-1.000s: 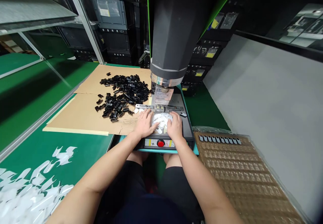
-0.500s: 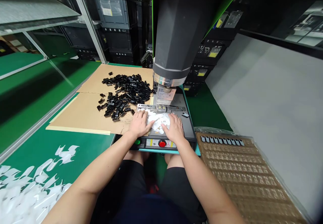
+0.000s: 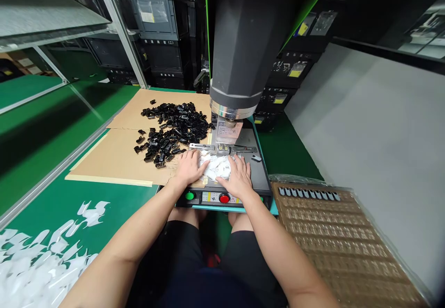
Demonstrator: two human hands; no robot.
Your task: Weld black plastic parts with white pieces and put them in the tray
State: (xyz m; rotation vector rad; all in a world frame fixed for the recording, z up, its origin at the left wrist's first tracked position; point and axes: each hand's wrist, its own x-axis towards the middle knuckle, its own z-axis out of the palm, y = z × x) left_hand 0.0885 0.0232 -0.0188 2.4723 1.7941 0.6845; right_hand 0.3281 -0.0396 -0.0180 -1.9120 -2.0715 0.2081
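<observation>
White pieces (image 3: 216, 166), too heaped to count, lie between two loosely spread hands (image 3: 188, 167) (image 3: 239, 177), one grey piece (image 3: 256, 158) nearby.

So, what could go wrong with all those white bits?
Some white pieces might scatter, because they lie loose between the left hand and the right hand. The right hand could also knock the small gray piece lying just beside it. And if the big machine moved down, a hand might get pinched, since both are close to it.
</observation>
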